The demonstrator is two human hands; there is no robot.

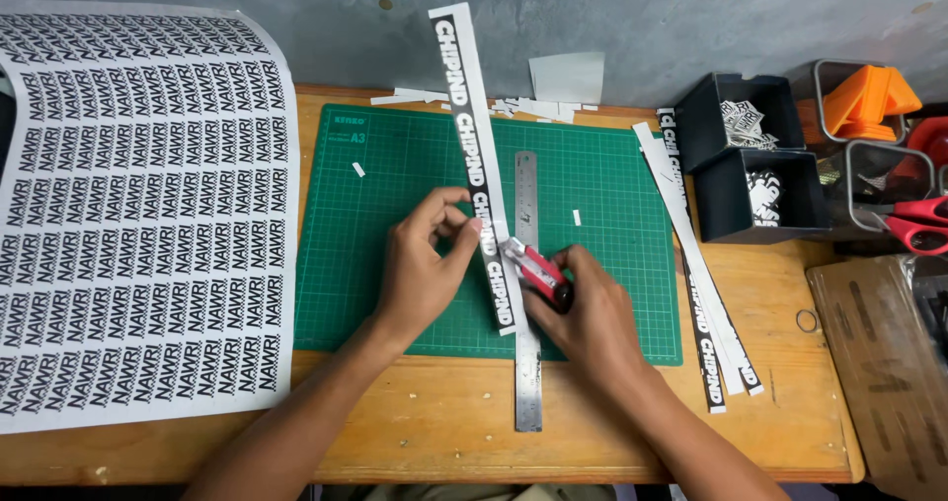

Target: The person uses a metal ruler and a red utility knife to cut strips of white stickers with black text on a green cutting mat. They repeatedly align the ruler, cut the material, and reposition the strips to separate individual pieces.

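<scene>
A long black-and-white printed sticker strip (472, 126) lies lengthwise on a green cutting mat (395, 215), its far end past the mat's back edge. My left hand (427, 264) presses fingertips on the strip's left side near its middle. My right hand (583, 313) holds a red utility knife (533, 267), blade end touching the strip's right edge. A steel ruler (527, 363) lies alongside the strip, partly under my right hand, running off the mat's front edge.
A large printed sticker sheet (138, 215) covers the left of the wooden table (444, 422). Cut strips (701, 294) lie at the mat's right edge. Two black bins (760, 165) hold cut stickers. Red scissors (913, 225), an orange tool (869, 96) and paper offcuts (533, 106) sit behind.
</scene>
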